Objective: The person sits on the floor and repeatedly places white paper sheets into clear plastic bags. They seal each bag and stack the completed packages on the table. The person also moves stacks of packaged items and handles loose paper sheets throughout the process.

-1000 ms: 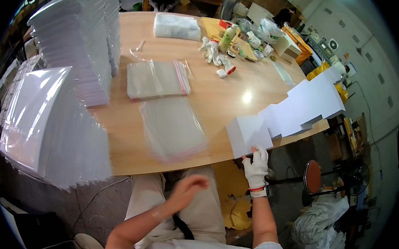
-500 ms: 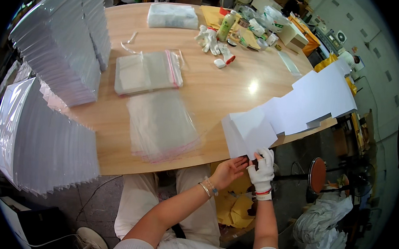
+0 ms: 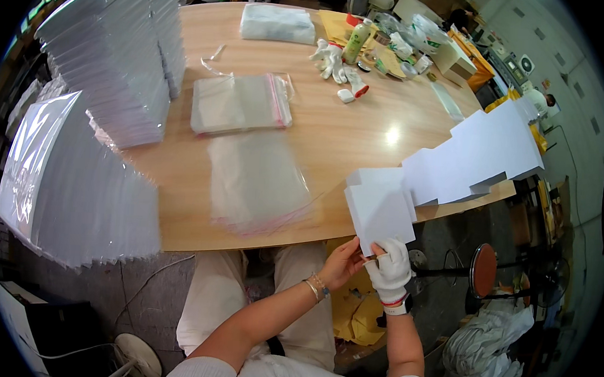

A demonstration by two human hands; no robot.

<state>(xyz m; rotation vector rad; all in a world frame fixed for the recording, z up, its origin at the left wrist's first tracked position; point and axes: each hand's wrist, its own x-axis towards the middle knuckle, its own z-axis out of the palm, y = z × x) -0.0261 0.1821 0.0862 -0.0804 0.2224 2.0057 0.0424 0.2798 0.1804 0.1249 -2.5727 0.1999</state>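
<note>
One bare left hand (image 3: 340, 265) and one gloved right hand (image 3: 388, 271) appear to pinch white paper (image 3: 386, 208) overhanging the near edge of the tabletop (image 3: 341, 149), probably leaving room to grip beneath; clear bags (image 3: 258, 178) lie fanned, likely for easy separating.

No lettering legible. Green bottle (image 3: 356, 42), far side of table (image 3: 335, 149): apparent label, too small to read.

White paper stack (image 3: 383, 205), flat, top askew
</note>
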